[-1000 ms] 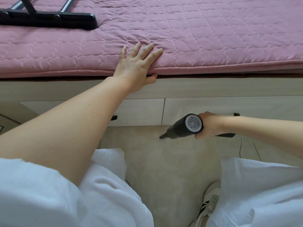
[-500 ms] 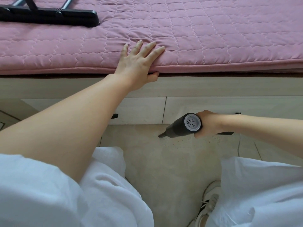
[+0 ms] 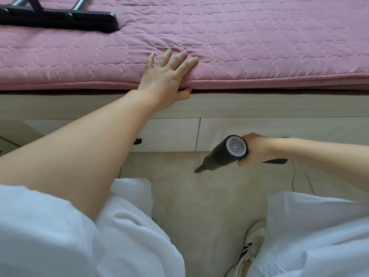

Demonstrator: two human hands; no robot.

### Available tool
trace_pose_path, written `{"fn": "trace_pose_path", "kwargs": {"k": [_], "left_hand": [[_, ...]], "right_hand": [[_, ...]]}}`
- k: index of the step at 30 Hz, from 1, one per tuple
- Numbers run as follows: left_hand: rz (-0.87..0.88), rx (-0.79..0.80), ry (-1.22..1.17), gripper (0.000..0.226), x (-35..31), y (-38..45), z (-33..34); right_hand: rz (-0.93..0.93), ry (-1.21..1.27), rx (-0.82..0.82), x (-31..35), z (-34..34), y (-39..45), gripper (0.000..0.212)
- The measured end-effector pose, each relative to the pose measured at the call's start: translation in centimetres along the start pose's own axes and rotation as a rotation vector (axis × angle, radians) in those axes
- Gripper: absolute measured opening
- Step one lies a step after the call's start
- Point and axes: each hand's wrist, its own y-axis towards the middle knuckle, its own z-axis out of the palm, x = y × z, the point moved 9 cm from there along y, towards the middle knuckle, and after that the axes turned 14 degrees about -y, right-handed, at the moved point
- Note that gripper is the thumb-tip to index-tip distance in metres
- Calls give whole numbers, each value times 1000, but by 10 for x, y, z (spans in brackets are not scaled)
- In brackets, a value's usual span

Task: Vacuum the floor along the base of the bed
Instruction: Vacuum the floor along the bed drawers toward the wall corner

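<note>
My right hand (image 3: 252, 149) grips the handle of a small black handheld vacuum (image 3: 223, 154) with a grey vented rear cap. Its narrow nozzle (image 3: 199, 169) points down and to the left, touching the beige floor (image 3: 199, 206) close to the pale wooden bed base (image 3: 259, 134). Dark crumbs are scattered on the floor near the nozzle. My left hand (image 3: 165, 76) lies flat with spread fingers on the edge of the pink quilted mattress (image 3: 259, 47), thumb tucked under its rim.
A black bar-shaped stand foot with metal tubes (image 3: 60, 18) rests on the mattress at the far left. A drawer handle (image 3: 137, 141) sticks out of the bed base. A thin white cable (image 3: 294, 176) runs over the floor at right. My white shoe (image 3: 249, 248) is below.
The vacuum and my right hand have edged slightly to the right along the bed base. My left hand has stayed pressed on the mattress edge.
</note>
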Motion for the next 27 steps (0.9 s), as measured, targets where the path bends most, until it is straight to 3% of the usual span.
{"fn": "trace_pose_path", "kwargs": {"k": [27], "left_hand": [[16,5,33,82,-11,7,1]], "right_hand": [[2,-71,27,-17,11,-8,26]]}}
